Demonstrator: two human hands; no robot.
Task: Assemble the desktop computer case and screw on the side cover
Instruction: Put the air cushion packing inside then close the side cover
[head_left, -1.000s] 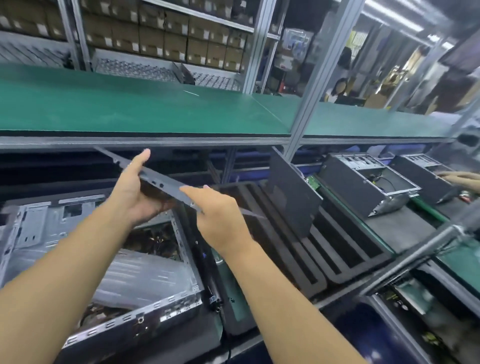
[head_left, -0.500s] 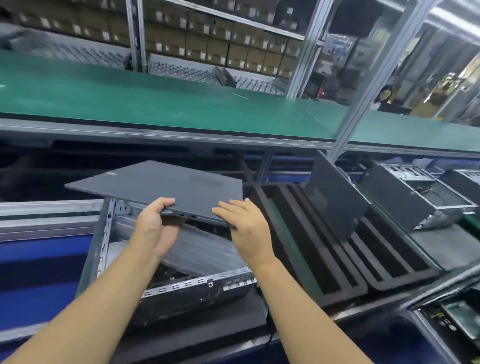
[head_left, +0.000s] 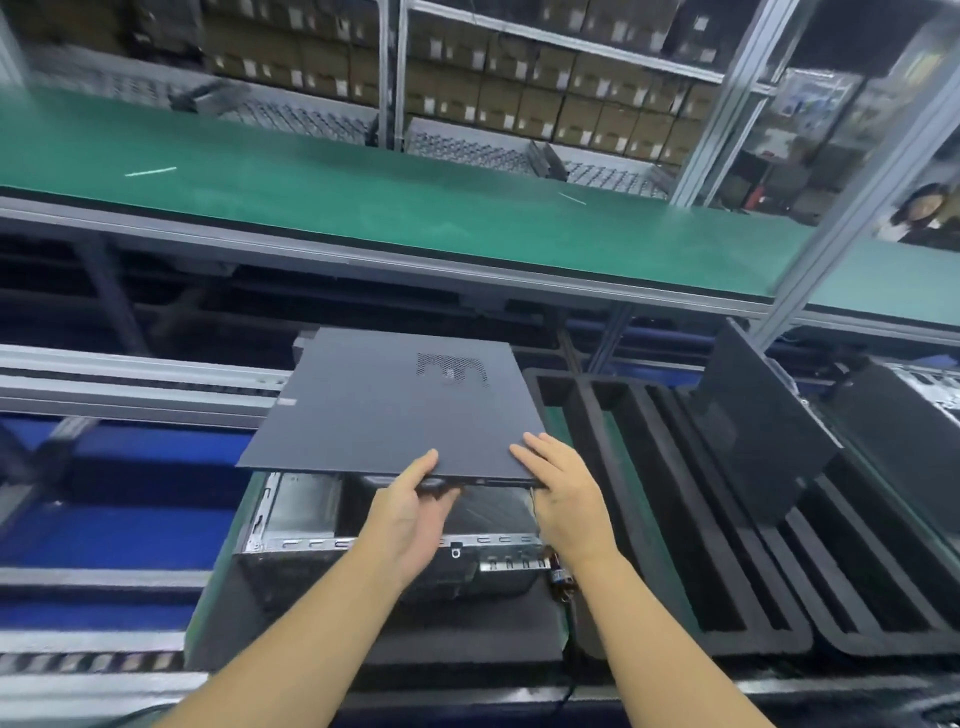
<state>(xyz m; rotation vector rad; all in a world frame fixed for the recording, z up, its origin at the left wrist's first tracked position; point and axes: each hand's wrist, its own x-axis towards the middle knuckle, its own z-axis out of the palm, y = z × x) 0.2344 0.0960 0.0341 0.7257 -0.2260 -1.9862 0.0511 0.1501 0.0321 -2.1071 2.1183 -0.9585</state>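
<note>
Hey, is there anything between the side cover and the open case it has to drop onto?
Nothing loose shows. The side cover hovers over the case, the left hand and right hand holding its near edge; the left hand's fingers reach under that edge. The far part of the case is hidden by the cover.

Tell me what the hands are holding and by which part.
Both hold the side cover by its near edge: the left hand pinches mid-edge, the right hand holds the right corner.
</note>
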